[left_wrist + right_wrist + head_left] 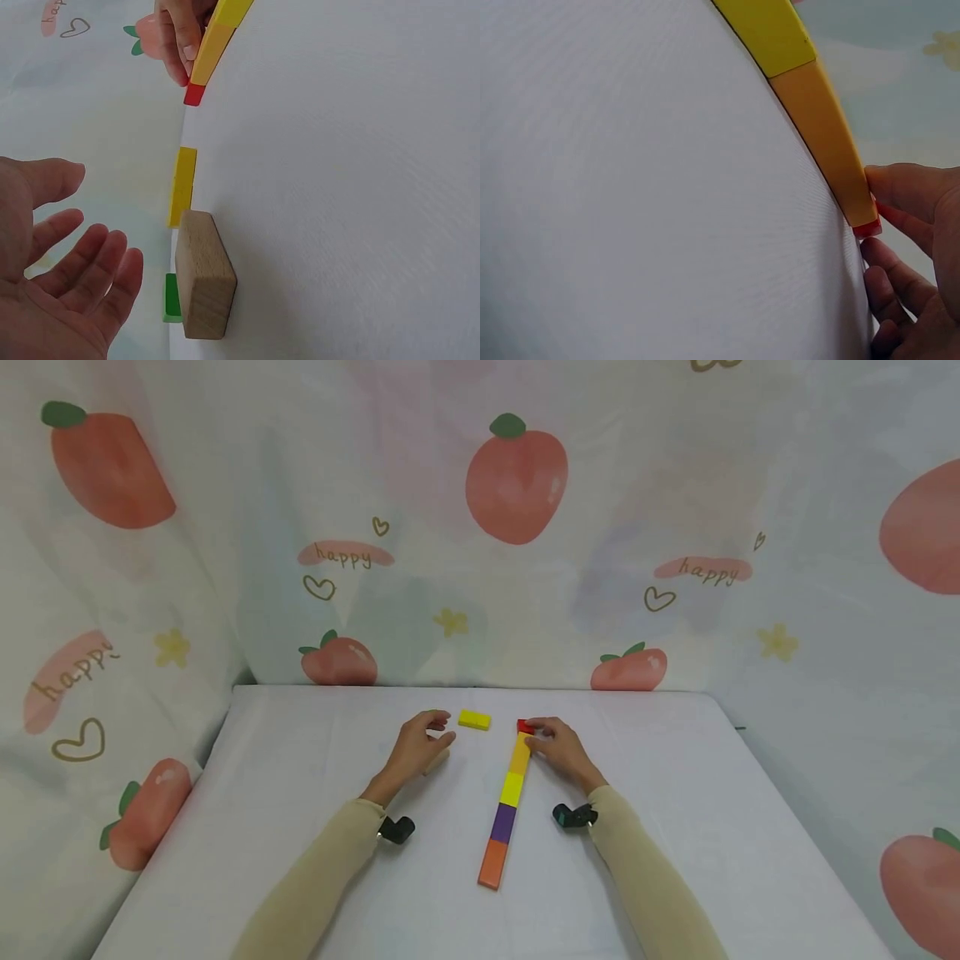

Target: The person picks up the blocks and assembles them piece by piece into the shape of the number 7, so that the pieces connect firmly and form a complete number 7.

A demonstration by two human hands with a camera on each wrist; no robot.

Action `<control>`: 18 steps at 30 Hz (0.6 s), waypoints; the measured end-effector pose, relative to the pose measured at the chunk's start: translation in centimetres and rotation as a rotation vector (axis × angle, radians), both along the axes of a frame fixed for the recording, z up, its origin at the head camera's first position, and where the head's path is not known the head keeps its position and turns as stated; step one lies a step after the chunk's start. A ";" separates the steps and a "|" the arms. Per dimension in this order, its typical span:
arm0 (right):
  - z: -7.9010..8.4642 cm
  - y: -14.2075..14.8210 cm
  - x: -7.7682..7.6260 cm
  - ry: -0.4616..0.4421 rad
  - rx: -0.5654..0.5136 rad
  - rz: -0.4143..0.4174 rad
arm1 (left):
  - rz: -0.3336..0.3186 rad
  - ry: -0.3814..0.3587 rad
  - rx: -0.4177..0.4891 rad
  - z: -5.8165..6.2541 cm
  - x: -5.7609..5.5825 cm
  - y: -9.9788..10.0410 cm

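A row of coloured blocks runs away from me on the white table: orange, purple, yellow, light orange, with a red block at the far end. My right hand is at that far end. Its thumb touches the side of the light orange block, and its fingers bend around the red block. Left of the row, my left hand hovers with fingers spread and nothing in them. A plain wooden block stands near that hand, mostly hidden behind it in the head view.
A separate yellow piece with a faint line across it lies towards the back, between the hands. Partly behind the wooden block is a green block. A printed cloth hangs behind the table's back edge.
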State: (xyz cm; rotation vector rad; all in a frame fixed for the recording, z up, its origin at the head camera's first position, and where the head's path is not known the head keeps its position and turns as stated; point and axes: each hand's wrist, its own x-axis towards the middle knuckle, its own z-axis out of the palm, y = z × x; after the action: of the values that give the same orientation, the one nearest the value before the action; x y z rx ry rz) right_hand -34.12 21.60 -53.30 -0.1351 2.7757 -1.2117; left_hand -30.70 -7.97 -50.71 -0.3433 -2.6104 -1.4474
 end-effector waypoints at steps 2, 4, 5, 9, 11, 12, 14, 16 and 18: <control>0.0 0.0 0.1 -0.009 -0.002 -0.005 | -0.001 -0.015 0.010 -0.2 -0.4 0.3; -0.1 0.0 0.2 -0.025 0.004 -0.013 | 0.002 -0.039 0.018 -0.5 -0.8 0.7; -0.1 0.0 0.3 -0.033 0.004 -0.017 | 0.003 -0.058 0.025 -0.6 -1.0 0.9; -0.2 0.0 0.4 -0.040 0.002 -0.031 | 0.005 -0.113 0.062 -0.7 -1.8 1.5; -0.1 0.0 0.4 -0.031 -0.006 -0.036 | 0.003 -0.129 0.073 -0.6 -2.2 1.8; -0.1 0.0 0.4 -0.027 -0.008 -0.038 | 0.003 -0.133 0.070 -0.6 -2.4 2.0; -0.1 0.0 0.3 -0.027 -0.005 -0.033 | 0.012 -0.146 0.054 -0.7 -2.7 2.1; 0.0 -0.1 0.3 -0.030 -0.003 -0.031 | 0.021 -0.153 0.027 -0.9 -3.1 2.3; 0.1 -0.2 0.3 -0.030 0.001 -0.030 | 0.029 -0.153 0.005 -1.1 -3.4 2.4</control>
State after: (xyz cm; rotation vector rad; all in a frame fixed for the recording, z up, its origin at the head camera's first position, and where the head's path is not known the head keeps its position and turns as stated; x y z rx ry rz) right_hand -33.87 21.42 -53.16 -0.0751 2.7623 -1.2083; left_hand -34.11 -5.59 -51.80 -0.1995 -2.7165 -1.5280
